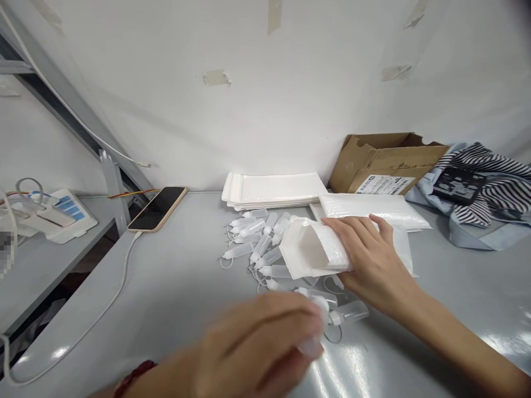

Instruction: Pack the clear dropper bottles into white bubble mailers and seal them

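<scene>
My right hand point(371, 260) grips a white padded mailer point(332, 249) from its right side, its mouth gaping toward the left. Low in the front, my left hand point(261, 342) is smeared by motion, its fingers closed round a small translucent squeeze bottle point(313, 340), mostly covered by the fingers. Several similar bottles point(262, 243) with white caps and thin loops lie in a loose heap under and left of the mailer. Behind that heap is a stack of flat white mailers point(277, 190). More padded mailers point(373, 210) lie beyond my right hand.
A phone point(158, 209) with a charging cable point(120, 287) lies on the grey table point(174, 309) at left. An open cardboard box point(385, 163) stands against the wall at right, beside striped cloth point(493, 177) and a dark square object point(458, 185). A metal frame point(112, 188) rises at left.
</scene>
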{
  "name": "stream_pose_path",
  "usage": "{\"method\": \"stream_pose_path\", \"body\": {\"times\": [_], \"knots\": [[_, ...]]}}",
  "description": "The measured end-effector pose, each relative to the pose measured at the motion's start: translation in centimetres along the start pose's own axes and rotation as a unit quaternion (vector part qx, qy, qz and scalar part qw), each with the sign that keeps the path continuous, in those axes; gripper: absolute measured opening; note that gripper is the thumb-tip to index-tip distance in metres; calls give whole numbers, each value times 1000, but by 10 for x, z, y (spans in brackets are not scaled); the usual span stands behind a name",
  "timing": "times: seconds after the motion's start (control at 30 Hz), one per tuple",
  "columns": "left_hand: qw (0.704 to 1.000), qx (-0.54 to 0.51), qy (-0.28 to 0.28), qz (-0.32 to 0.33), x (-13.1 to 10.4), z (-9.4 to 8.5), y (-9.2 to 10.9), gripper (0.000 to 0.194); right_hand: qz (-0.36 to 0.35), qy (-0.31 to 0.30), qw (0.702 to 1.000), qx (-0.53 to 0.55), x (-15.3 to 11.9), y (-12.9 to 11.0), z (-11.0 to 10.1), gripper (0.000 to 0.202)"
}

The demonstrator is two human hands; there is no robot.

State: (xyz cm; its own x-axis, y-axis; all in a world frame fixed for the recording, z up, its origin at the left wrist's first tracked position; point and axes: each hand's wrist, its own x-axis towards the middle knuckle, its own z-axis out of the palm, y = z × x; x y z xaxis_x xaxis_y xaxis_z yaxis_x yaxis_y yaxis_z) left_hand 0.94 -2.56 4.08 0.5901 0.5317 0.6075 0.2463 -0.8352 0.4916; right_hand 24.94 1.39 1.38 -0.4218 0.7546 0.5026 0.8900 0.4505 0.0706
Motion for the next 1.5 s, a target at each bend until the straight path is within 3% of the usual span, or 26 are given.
{"method": "stream_pose_path", "body": {"times": [0.1,0.23,0.3,0.4,0.47,0.57,0.6,0.77,0.87,0.93,1.0,1.13,1.2,1.3,1.5], "knots": [[985,26,139,-97,2,-8,-7,27,13,-2,1000,-2,0,-1,1,53],[926,-51,322,-191,4,-7,-13,24,29,-5,1000,-1,1,-1,1,52],[903,-85,374,-193,5,-3,-14,21,33,-3,999,0,1,-1,0,52],[900,-89,401,-148,5,5,-15,22,28,0,1000,4,0,-3,-1,51],[924,-60,353,-135,3,14,-18,22,20,3,1000,7,0,-4,-1,50],[966,-10,215,-146,0,26,-24,22,5,11,1000,6,-1,-6,-2,51],[969,0,194,-151,0,28,-27,23,1,13,1000,5,-1,-6,-2,52],[951,-25,214,-223,1,28,-32,19,-1,17,1000,15,-1,-8,-3,53],[960,-11,188,-209,1,27,-29,15,-1,16,1000,18,-1,-10,-5,53],[970,18,140,-197,0,29,-25,19,-1,16,1000,21,-1,-12,-5,53],[977,38,54,-205,-1,29,-22,26,-5,16,1000,26,-2,-15,-5,53],[970,43,-79,-225,0,28,-18,38,-31,11,999,29,-3,-23,-3,50],[968,37,-85,-233,1,27,-18,40,-43,12,999,27,-4,-25,-3,47],[970,1,-47,-239,4,23,-20,38,-50,20,998,24,-3,-25,-5,46],[935,-103,-38,-337,10,11,-21,37,-85,64,994,-7,-4,-24,-9,53]]}}
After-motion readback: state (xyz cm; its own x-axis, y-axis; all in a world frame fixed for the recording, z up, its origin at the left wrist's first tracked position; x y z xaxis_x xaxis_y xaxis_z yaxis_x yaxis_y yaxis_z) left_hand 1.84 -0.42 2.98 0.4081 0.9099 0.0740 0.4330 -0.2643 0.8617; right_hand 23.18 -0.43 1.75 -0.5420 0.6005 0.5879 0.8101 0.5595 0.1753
